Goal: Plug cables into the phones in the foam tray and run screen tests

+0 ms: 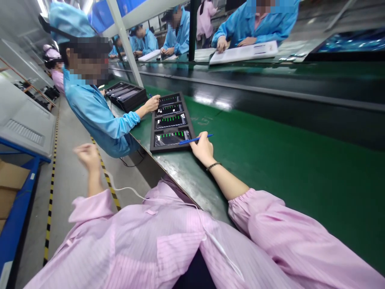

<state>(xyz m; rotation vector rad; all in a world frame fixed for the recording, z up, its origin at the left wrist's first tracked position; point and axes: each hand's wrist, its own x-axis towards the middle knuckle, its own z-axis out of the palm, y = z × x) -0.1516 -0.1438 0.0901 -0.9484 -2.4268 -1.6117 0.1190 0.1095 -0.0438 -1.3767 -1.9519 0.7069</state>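
My right hand holds a blue pen, its fingers closed at the near right corner of a black foam tray. The pen lies slantwise over the nearest of several phone-like screens set in the tray, each with a row of green marks. My left hand hangs in the air over the aisle, away from the bench. It looks curled but is smeared by motion, so I cannot make out whether anything is in it. A co-worker's hand touches the tray's far left side.
The tray sits on a green bench. Beyond it stands another black tray stack beside the co-worker in blue. A metal post rises near there. A white cord runs across my pink smock. Other people work across the line.
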